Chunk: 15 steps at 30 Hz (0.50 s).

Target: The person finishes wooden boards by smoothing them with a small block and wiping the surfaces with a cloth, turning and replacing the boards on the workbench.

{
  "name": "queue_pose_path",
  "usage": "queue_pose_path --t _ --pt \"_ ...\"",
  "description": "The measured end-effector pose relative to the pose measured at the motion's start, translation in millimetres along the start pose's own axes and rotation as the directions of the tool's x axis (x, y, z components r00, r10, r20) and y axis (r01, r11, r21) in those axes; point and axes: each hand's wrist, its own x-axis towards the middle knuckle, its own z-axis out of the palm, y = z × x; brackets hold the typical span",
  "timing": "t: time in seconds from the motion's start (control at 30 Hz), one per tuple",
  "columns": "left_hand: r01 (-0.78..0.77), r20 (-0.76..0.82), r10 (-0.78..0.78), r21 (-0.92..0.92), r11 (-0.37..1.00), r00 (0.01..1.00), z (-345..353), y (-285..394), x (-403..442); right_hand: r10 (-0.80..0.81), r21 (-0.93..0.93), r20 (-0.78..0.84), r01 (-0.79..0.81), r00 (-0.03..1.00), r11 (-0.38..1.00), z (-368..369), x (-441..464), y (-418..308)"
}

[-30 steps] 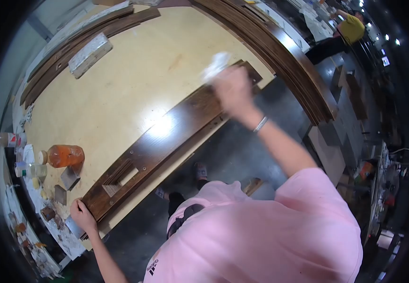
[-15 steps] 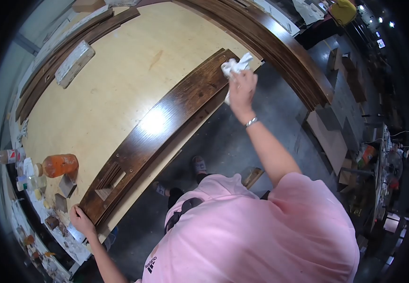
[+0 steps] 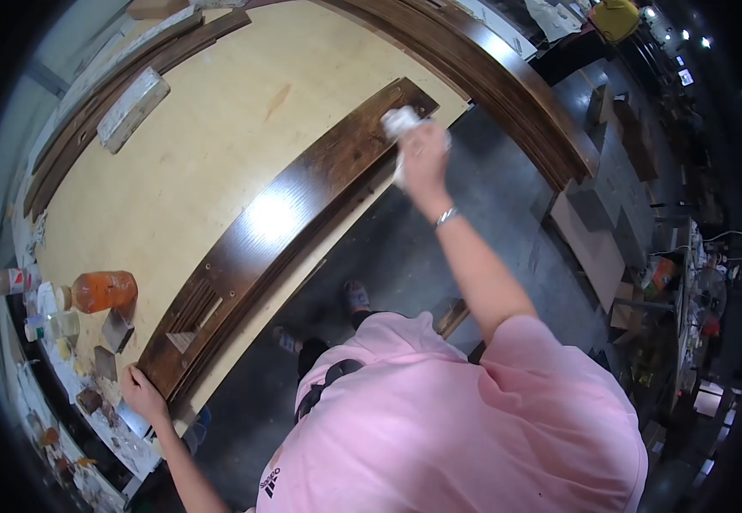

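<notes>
A long dark-brown stained wooden board (image 3: 311,180) lies along the front edge of the worktable (image 3: 243,111), with slots and a square cutout near its left end. My right hand (image 3: 425,158) is closed on a crumpled white cloth (image 3: 401,121), pressed on the board near its far right end; motion blurs the fingers a little. At the opposite end, my left hand (image 3: 143,393) grips the board's corner, its fingertips partly hidden. Beneath this board another dark piece shows along the front side.
Bottles, including one of orange liquid (image 3: 104,291), stand at the left beside small blocks (image 3: 118,330). A pale paint-marked block (image 3: 133,109) and curved dark strips (image 3: 72,141) lie at the back left. More long dark boards (image 3: 508,90) extend at the right; a person (image 3: 593,43) stands beyond.
My right hand has drawn the cloth slightly left and toward me along the board. My left hand keeps its place at the board's end. The whole view has shifted slightly.
</notes>
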Motion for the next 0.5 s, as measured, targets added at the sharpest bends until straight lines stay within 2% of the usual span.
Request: queue_pose_path --t 0.03,0.1,0.17,0.2,0.23,0.27,0.3,0.37,0.47,0.5 --pt "0.005 0.011 -0.005 -0.009 1.0 1.0 -0.8 3.3 0.6 0.04 -0.08 -0.053 -0.044 0.998 0.996 -2.6 15.5 15.4" --pt "0.008 0.012 -0.008 -0.011 1.0 1.0 -2.9 7.7 0.7 0.016 -0.174 -0.026 -0.021 1.0 0.985 -7.3 25.2 12.6" --pt "0.003 -0.008 -0.003 -0.005 1.0 1.0 -2.9 13.6 0.7 -0.07 -0.154 0.018 0.072 0.997 0.985 1.1 0.6 -6.6" --pt "0.002 -0.024 -0.002 -0.006 1.0 1.0 -2.9 15.6 0.2 -0.077 -0.089 0.068 0.083 0.995 0.993 4.2 -17.6 -31.6" --pt "0.013 -0.021 -0.013 -0.011 1.0 1.0 -3.5 18.6 0.2 -0.177 -0.076 0.105 0.186 0.979 0.98 10.8 -38.9 -53.6" --pt "0.021 -0.015 -0.021 -0.016 1.0 1.0 -5.4 21.2 0.2 -0.155 -0.038 0.166 0.163 0.974 0.986 19.5 -64.3 -75.0" --pt "0.025 -0.005 -0.025 -0.02 0.999 1.0 -5.9 21.7 -0.2 -0.213 -0.001 0.166 0.216 0.963 0.976 25.5 -84.9 -102.9" --pt "-0.038 -0.036 0.038 -0.013 0.999 0.999 -0.7 16.2 -2.1 -0.133 0.133 0.268 0.1 0.954 0.986 33.9 -116.8 -146.7" --pt "-0.09 -0.048 0.092 0.043 0.995 0.995 -2.8 17.3 -0.1 -0.175 -0.041 0.21 0.188 0.962 0.981 35.8 -102.9 -134.2" --pt "-0.091 -0.04 0.094 0.064 0.994 0.995 -4.6 18.3 0.6 -0.154 -0.082 0.175 0.17 0.973 0.982 34.3 -93.4 -122.7"
